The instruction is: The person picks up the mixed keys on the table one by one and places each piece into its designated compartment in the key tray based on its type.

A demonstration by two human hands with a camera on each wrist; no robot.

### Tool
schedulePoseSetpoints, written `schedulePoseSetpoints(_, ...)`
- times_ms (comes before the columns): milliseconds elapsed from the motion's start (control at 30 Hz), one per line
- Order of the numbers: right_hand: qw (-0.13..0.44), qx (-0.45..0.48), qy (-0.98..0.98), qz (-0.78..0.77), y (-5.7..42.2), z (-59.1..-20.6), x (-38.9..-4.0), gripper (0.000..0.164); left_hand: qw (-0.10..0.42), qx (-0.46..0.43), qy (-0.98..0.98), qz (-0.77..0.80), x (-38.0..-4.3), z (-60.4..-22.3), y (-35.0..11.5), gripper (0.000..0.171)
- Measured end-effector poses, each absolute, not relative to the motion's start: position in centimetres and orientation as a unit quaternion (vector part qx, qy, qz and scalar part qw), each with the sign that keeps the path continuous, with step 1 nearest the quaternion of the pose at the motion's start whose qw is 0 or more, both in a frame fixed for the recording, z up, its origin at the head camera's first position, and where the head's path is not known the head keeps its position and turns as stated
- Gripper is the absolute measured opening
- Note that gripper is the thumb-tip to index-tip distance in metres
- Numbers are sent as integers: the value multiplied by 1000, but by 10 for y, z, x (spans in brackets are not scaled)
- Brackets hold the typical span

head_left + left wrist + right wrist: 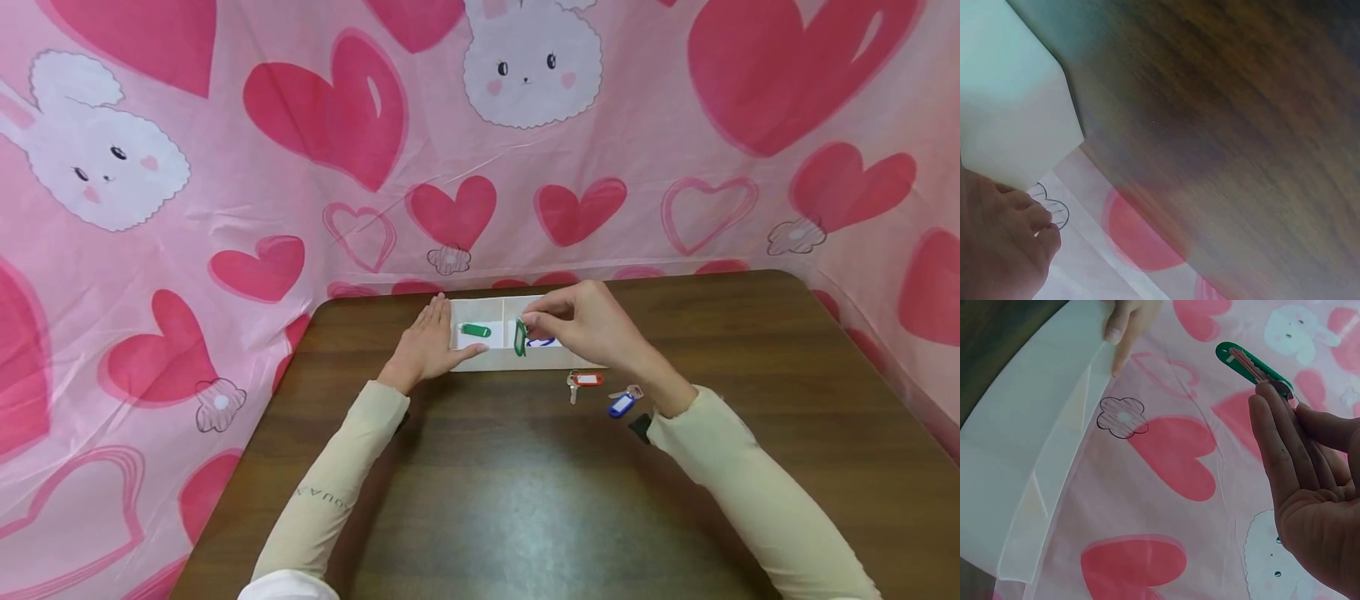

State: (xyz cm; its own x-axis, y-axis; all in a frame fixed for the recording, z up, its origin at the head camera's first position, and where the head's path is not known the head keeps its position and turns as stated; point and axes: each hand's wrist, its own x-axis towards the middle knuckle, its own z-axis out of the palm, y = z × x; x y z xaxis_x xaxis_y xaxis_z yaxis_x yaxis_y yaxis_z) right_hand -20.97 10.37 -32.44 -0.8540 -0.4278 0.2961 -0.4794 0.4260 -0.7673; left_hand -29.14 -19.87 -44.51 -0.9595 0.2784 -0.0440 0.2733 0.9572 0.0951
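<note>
My right hand (588,323) pinches a green key tag (521,337) between thumb and fingertips, above a white divided box (480,361). In the right wrist view a key (1246,363) hangs against the tag's green back. My left hand (427,350) lies along the box's left end, its fingers straight and its thumb reaching over the front wall. Another green key tag (476,330) lies in the left compartment. A blue-edged tag (540,342) shows in the compartment beside it, partly covered by the raised tag and front wall. My right hand hides the box's right part.
On the brown wooden table (480,500), in front of the box, lie a red key tag (588,379) with a key and a blue key tag (622,405) with a key. A pink heart-patterned cloth (517,158) hangs behind the table.
</note>
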Motion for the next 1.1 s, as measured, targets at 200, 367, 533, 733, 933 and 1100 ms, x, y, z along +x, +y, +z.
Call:
schedulePoseSetpoints(200,13,267,-846,461,97,-320,-221,22,32,139,989,50,-292,-446,-198,125)
schedulePoseSetpoints(367,-4,269,-841,470,90,-316,-229,22,37,138,989,49,-292,-446,-197,126)
schedulePoseSetpoints(533,-13,263,-837,480,83,-312,-238,20,32,134,989,44,-292,-445,-198,127)
schedulePoseSetpoints(733,-32,257,-832,490,76,-312,-247,21,31,133,990,43,-292,-446,-197,127)
schedulePoseSetpoints(933,-51,245,-835,490,70,-310,-255,21,32,134,990,44,-292,-445,-197,126)
schedulePoseSetpoints(1100,-68,243,-839,482,65,-310,-262,23,30,136,989,43,-293,-446,-197,126)
